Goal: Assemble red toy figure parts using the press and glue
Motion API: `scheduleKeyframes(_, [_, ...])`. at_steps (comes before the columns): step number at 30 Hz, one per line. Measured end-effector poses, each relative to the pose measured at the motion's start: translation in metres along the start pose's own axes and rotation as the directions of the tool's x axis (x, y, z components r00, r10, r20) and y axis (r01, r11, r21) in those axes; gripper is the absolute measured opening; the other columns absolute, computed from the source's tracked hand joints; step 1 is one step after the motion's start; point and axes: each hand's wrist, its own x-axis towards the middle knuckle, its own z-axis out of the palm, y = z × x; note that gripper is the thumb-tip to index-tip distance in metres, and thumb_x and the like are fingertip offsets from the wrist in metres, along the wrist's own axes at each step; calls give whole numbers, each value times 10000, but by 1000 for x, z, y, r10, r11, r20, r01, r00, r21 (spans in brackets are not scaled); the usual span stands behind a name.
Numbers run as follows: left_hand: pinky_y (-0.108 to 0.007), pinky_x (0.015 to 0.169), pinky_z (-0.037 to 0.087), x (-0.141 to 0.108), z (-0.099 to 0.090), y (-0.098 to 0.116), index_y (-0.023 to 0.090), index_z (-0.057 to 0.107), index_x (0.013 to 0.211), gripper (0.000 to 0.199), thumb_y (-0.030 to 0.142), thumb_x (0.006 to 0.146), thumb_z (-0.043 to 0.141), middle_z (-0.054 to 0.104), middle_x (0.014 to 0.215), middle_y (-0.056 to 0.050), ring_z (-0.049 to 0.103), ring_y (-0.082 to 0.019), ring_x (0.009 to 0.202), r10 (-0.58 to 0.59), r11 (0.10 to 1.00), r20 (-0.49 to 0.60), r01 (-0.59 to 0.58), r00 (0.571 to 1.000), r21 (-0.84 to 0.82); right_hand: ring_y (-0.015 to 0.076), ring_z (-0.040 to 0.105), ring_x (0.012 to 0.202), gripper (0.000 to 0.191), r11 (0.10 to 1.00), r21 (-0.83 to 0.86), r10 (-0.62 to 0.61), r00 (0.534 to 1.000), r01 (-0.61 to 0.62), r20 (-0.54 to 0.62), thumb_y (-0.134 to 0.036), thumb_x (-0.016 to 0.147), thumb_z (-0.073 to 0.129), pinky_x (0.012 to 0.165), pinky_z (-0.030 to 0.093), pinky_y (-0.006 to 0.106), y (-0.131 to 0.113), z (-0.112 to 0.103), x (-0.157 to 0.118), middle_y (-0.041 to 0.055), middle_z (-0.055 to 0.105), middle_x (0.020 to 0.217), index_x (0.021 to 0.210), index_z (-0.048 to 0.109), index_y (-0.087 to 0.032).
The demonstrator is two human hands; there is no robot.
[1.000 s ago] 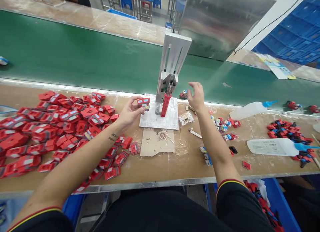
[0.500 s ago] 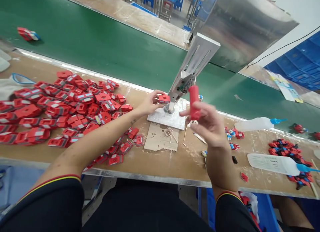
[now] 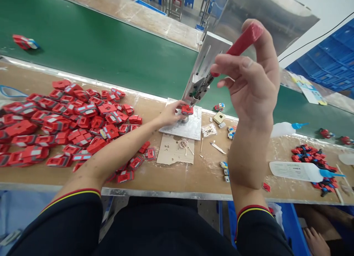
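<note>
My left hand (image 3: 172, 114) pinches a red plastic toy part (image 3: 187, 109) over the metal base plate (image 3: 179, 129) of a small hand press. The part sits right at the tip of the slanting plunger (image 3: 195, 100); whether they touch I cannot tell. Raised at the upper right, my right hand (image 3: 253, 73) has its fingers round the red lever handle (image 3: 243, 40). That lever joins a toggle clamp (image 3: 203, 86) on the slotted metal upright (image 3: 208, 49).
Many similar red parts (image 3: 83, 112) are heaped at the left. Torn cardboard (image 3: 174, 153), cotton swabs (image 3: 209, 130) and a blade (image 3: 218, 147) lie nearby. Plastic bottles (image 3: 295, 171) and red-black pieces (image 3: 309, 156) are at the right. Behind runs a green conveyor belt (image 3: 110, 46).
The red lever handle has swung upward, with my right hand rising along with it. My left hand has shifted the red part slightly right, to the plunger tip.
</note>
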Motion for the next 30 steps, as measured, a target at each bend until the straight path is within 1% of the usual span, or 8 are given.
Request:
scheduleKeyframes(4, [-434, 939, 557, -3, 3, -1, 247, 671, 1210, 502, 183, 735, 823, 806, 1213, -99, 750, -277, 1137, 3, 1000, 30, -2, 1000, -29, 232, 842, 1002, 494, 999, -21, -39, 999, 39, -29, -539, 885, 833, 700, 664, 322, -5, 22, -34, -11, 844, 1029, 1314, 657, -369])
scheduleKeyframes(7, [-441, 961, 578, -7, 4, 2, 249, 663, 1241, 497, 195, 767, 800, 799, 1237, -98, 748, -263, 1123, 28, 998, 27, -26, 999, -58, 226, 836, 947, 405, 998, -27, -63, 998, 62, -20, -544, 948, 778, 694, 666, 345, 0, 35, -65, 2, 815, 1025, 1283, 662, -350])
scheduleKeyframes(12, [-395, 890, 591, -10, 4, 10, 220, 659, 1259, 483, 182, 794, 784, 793, 1244, -98, 756, -263, 1110, 8, 1000, 37, -8, 999, -5, 245, 830, 951, 314, 997, -62, 55, 998, -54, 20, -597, 1014, 676, 795, 697, 417, 15, 45, -101, 11, 774, 887, 1212, 669, -354])
scheduleKeyframes(19, [-371, 857, 573, -7, 4, 11, 219, 645, 1253, 476, 180, 799, 782, 795, 1243, -95, 757, -260, 1124, -1, 1000, 44, 1, 999, 6, 245, 826, 921, 338, 988, -15, 155, 988, -155, -1, -640, 988, 690, 831, 707, 447, 32, 47, -110, 14, 779, 889, 1142, 688, -339])
scheduleKeyframes(22, [-379, 863, 573, -8, 7, 9, 219, 643, 1257, 482, 196, 800, 795, 796, 1205, -85, 755, -257, 1100, -5, 1000, 28, 5, 1000, 28, 220, 815, 874, 276, 983, -5, 183, 983, -183, 2, -601, 979, 723, 774, 691, 409, 43, 48, -118, 3, 799, 903, 1079, 698, -345])
scheduleKeyframes(24, [-395, 896, 580, -8, 9, 8, 223, 645, 1253, 485, 214, 798, 814, 795, 1190, -77, 754, -256, 1087, 2, 999, 18, -2, 1000, 33, 220, 811, 877, 308, 977, -9, 211, 977, -211, -1, -618, 959, 739, 745, 682, 394, 47, 49, -121, 5, 801, 919, 1086, 682, -344])
scheduleKeyframes(28, [-417, 950, 585, -7, 11, 8, 223, 642, 1249, 452, 212, 824, 794, 798, 1154, -67, 755, -246, 1057, 13, 1000, 11, -13, 1000, 0, 226, 818, 907, 513, 955, 25, 297, 955, -297, -17, -611, 916, 790, 721, 675, 370, 43, 47, -118, 8, 798, 984, 1263, 511, -357])
scheduleKeyframes(30, [-420, 961, 588, -7, 12, 7, 213, 638, 1250, 449, 204, 827, 787, 801, 1146, -72, 759, -240, 1043, 13, 1000, 12, -13, 1000, -21, 208, 813, 855, 519, 934, 39, 355, 935, -355, -5, -559, 904, 819, 650, 647, 324, 44, 48, -115, -16, 785, 934, 1192, 444, -346])
